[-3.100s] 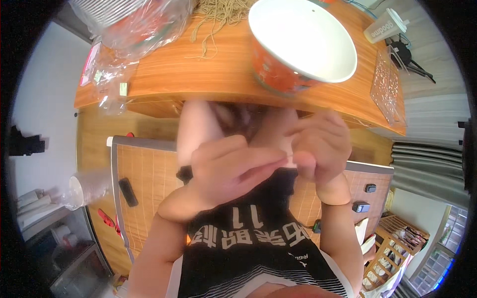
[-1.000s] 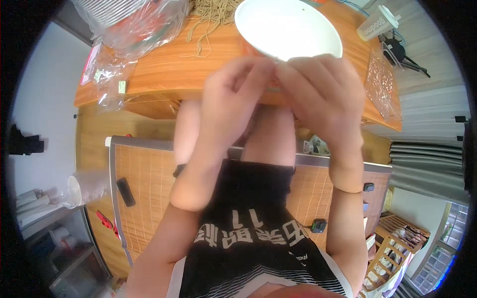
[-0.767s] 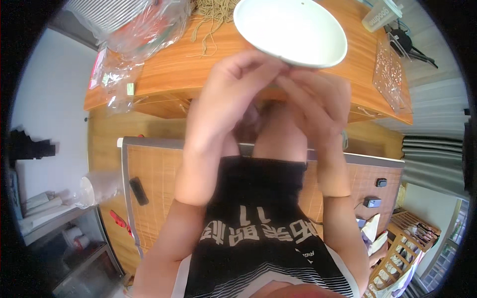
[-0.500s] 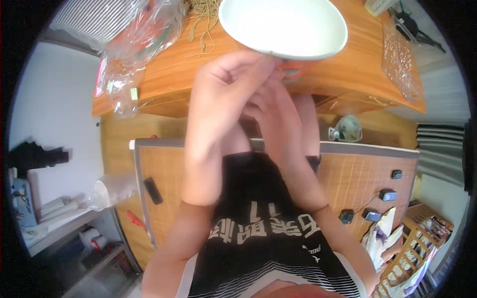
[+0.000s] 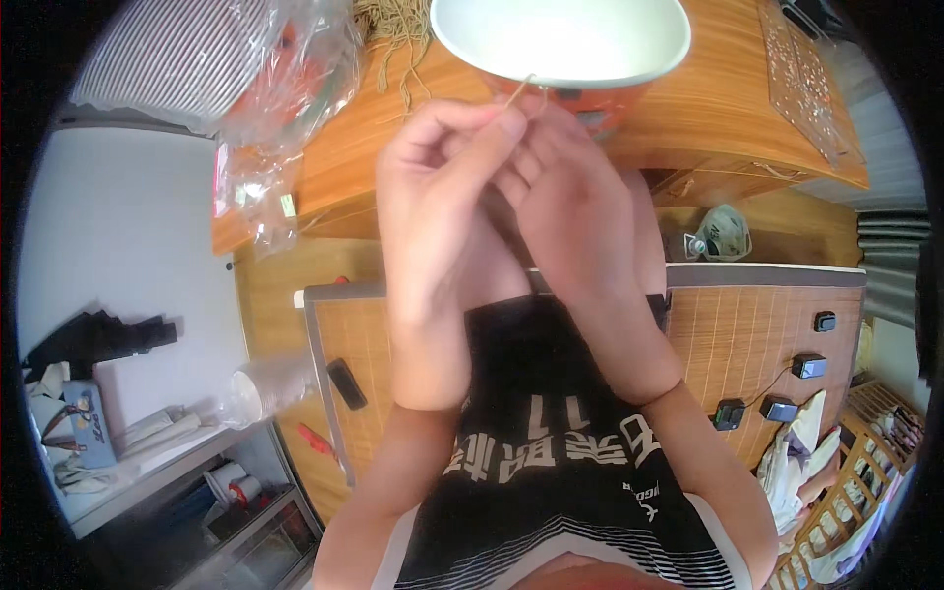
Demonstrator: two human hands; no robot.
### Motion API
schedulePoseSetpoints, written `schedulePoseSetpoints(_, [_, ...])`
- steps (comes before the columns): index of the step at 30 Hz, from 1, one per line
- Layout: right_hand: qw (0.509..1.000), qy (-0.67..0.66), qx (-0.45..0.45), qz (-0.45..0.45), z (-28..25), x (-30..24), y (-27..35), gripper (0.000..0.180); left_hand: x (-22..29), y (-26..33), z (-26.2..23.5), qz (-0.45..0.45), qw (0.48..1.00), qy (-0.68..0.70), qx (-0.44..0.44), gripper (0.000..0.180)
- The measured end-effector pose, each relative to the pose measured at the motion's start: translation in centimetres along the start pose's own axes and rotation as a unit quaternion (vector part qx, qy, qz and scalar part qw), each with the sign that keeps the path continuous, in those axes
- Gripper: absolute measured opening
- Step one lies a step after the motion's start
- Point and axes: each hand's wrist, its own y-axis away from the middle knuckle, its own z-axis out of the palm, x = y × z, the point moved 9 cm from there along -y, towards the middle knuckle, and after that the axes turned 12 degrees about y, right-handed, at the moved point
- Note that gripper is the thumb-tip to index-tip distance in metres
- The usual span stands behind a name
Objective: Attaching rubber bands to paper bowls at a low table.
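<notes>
Left grip (image 5: pixel 428 192) closed, thumb against forefinger, pinching a thin tan cord (image 5: pixel 520 90) just short of the bucket. We read its long axis as oblique: the free end points away from the body and toward the person's right, crossing the bucket rim in view; contact we cannot tell. Fine, fibrous strand, curling near the right fingertips. Right grip (image 5: pixel 580 211) bent, fingers curled in beside the left ones; whether it pinches the cord too, we cannot tell. Both wrists raised over the lap, forearms converging. Beyond, we note a round bucket (image 5: pixel 560 44), smooth white inside, reddish outside, on a wood-grained worktop (image 5: pixel 728 93). Left of it, a loose tangle of tan cords (image 5: pixel 396 29) and crinkled clear plastic wrap (image 5: pixel 310 84).
</notes>
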Motion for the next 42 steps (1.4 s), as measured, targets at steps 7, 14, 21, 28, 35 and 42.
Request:
schedulePoseSetpoints(7, [0.999,0.027,-0.023,-0.020,-1.3,0.0,-0.2,0.022,-1.6,-1.3,-1.6,-0.050,0.994,0.096,-0.002,0.013])
schedulePoseSetpoints(14, [0.992,0.081,-0.002,-0.096,-1.7,-1.3,-1.0,0.022,-2.6,-0.7,-0.2,-0.029,0.992,0.097,0.070,0.011])
schedulePoseSetpoints(21, [0.929,0.319,0.105,-0.154,-3.3,-4.1,-0.1,0.019,-2.5,-0.9,1.0,-0.058,0.996,0.056,0.040,0.014])
schedulePoseSetpoints(28, [0.696,0.625,0.099,-0.341,0.0,-8.8,2.0,0.020,-1.5,-2.1,1.6,0.025,0.996,-0.080,0.013,0.016])
schedulePoseSetpoints(35, [0.437,0.726,0.022,-0.531,4.1,-12.0,4.6,0.025,-2.1,-1.9,1.7,-0.051,0.994,-0.091,0.011,0.013])
schedulePoseSetpoints(42, [0.356,0.766,-0.030,-0.534,7.6,-13.4,4.2,0.017,-0.5,-1.2,2.4,0.068,0.983,-0.168,-0.022,0.016])
